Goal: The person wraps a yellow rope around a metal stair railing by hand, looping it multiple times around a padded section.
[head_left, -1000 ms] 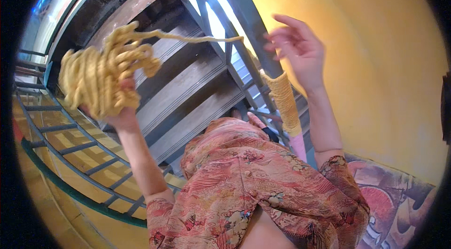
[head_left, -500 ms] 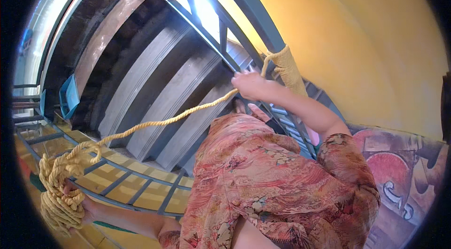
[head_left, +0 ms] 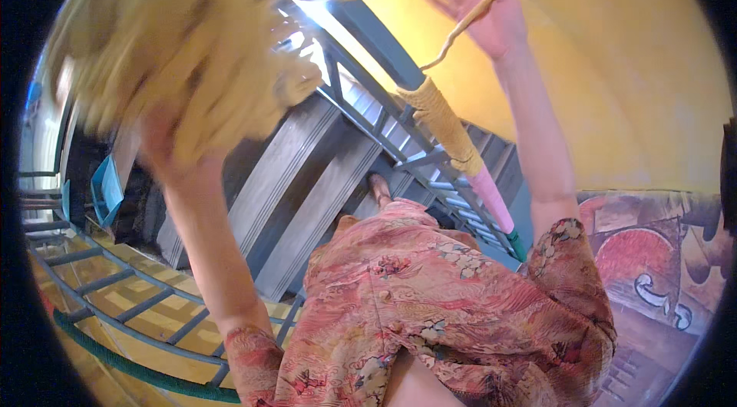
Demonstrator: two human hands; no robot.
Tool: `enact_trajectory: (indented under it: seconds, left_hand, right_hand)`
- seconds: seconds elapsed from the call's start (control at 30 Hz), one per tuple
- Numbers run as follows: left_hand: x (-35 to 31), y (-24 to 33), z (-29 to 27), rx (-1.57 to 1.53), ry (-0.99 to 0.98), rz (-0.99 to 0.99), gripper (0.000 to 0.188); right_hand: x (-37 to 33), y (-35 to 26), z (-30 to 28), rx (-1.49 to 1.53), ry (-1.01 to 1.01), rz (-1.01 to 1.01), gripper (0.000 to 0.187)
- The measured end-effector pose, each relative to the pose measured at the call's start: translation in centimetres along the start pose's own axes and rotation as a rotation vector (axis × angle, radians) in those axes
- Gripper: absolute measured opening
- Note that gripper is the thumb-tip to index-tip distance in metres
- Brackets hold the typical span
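A large bundle of coiled yellow rope (head_left: 192, 54), smeared by motion, is raised at the upper left. My left hand (head_left: 165, 134) grips it from below; most of its fingers are hidden or blurred. At the upper right, my right hand (head_left: 491, 19) is lifted with its fingers spread, and a single strand of the rope runs across it. From that hand the strand drops to the blue-grey handrail (head_left: 372, 15) on one side and stretches toward the bundle on the other. Tight turns of yellow rope wrapping (head_left: 441, 123) cover part of the rail.
Below the yellow wrapping, the rail carries a pink wrapping (head_left: 490, 196) and a green wrapping (head_left: 516, 246). Grey stairs (head_left: 295, 169) descend beneath me. Another metal railing (head_left: 150, 307) curves along the lower left. A yellow wall (head_left: 614, 77) and a painted mural (head_left: 645, 269) stand at the right.
My left hand has swung the rope bundle from the lower left up to the upper left. My right hand has risen away from the rail, its fingers now spread.
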State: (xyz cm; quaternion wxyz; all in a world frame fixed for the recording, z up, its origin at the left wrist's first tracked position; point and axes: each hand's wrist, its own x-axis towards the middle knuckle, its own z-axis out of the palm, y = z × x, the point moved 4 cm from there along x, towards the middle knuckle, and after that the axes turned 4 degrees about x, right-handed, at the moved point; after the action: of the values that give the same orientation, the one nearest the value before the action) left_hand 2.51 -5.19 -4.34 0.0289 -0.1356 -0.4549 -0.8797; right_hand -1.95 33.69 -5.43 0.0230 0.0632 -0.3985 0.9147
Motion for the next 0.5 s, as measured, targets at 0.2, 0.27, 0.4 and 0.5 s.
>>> enact_trajectory:
  seconds: [0.2, 0.27, 0.4, 0.5]
  left_hand:
    - [5.2, -8.7, 15.2, 0.297, -0.377, -0.190, 0.052]
    - [5.7, -7.8, 16.0, 0.479, -0.452, -0.319, 0.045]
    - [6.9, -7.9, 16.8, 0.423, -0.519, -0.097, 0.045]
    - [6.7, -8.6, 15.9, 0.712, -0.476, 0.213, 0.060]
  right_hand:
    - [-3.2, 3.8, 5.3, -0.250, -0.461, 0.026, 0.078]
    - [-2.1, 4.7, 4.6, -0.289, -0.393, 0.054, 0.079]
    - [-1.4, 5.2, 3.7, -0.161, -0.370, 0.055, 0.077]
    - [-1.5, 6.5, 4.0, 0.002, -0.258, 0.067, 0.074]
